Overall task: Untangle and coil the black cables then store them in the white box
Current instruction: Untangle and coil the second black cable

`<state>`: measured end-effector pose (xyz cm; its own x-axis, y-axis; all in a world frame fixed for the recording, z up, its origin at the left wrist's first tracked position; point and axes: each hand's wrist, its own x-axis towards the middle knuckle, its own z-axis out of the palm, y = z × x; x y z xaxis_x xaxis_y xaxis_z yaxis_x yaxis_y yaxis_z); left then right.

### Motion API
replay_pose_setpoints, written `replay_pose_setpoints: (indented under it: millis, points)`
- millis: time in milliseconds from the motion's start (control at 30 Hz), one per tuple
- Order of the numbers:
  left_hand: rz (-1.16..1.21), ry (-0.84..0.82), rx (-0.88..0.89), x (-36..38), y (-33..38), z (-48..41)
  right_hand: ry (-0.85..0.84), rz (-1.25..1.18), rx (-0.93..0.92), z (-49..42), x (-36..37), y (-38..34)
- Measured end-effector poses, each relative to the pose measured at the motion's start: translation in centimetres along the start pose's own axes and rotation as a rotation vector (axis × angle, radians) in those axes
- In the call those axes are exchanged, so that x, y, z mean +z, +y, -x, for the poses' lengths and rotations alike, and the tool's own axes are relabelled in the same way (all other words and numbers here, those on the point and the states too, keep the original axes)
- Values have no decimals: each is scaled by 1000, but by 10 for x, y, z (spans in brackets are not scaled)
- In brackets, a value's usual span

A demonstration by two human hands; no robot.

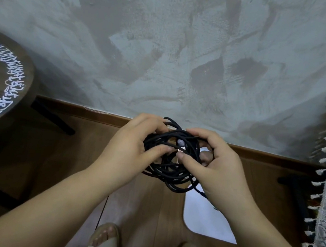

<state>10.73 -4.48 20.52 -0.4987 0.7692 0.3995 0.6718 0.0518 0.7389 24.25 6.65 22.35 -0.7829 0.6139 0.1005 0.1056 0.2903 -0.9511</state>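
Your left hand [132, 146] and right hand [215, 163] both curl round the bundle of black cables [170, 172], one on each side, thumbs pressing strands at its middle beside a pale connector [181, 144]. The bundle is still a loose, crossed knot of loops, so the untangling looks unfinished. You hold it in the air just above the far-left corner of the white box [203, 217], which sits on the wooden floor [137, 203] under your right wrist; that hand is nearer to it. Left of the box a thin dark strand [101, 212] seems to trail down. Far left of the box stands a round table [0, 89].
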Motion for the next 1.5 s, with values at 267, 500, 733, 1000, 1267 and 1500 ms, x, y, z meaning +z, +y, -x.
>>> replay_pose_setpoints:
  millis: [267, 500, 733, 1000, 1267, 1500]
  points:
    - [-20, 21, 92, -5, 6, 4, -277, -431, 384, -6, -18, -2]
    - [47, -136, 231, -5, 14, 4, -240, -433, 458, -9, -16, 7]
    - [232, -189, 135, -9, 15, 2, -183, -687, 555, -11, -14, 7]
    - [434, -236, -35, -21, 13, 6, 243, -725, 596, -29, -33, 9]
    - [209, -280, -17, -17, 12, 3, -325, -367, 532, -13, -12, 3]
    - [138, -455, 21, -21, 12, -4, -145, -625, 643, -18, -9, 14]
